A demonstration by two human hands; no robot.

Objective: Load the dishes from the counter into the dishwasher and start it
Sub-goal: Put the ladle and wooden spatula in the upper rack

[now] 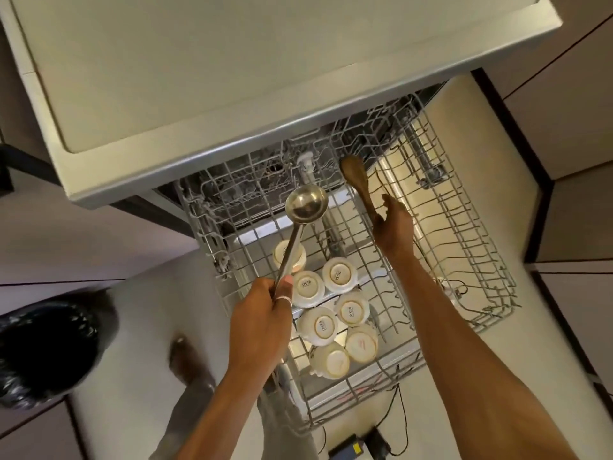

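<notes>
The rack stands pulled out of the dishwasher. Over the rack's left half the left hand grips a steel ladle by its handle. Over the middle of the rack the right hand holds a wooden spoon by its handle end. Upturned cups sit in the rack's near-left part.

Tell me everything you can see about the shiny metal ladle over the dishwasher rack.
The shiny steel ladle has a round, deep bowl and a long, slim, flat handle. The bowl looks empty and faces the camera. It is held above the pulled-out grey wire rack, with the handle slanting down over the upturned white cups. The left hand grips the handle's lower end; nothing else visibly touches it.
</notes>
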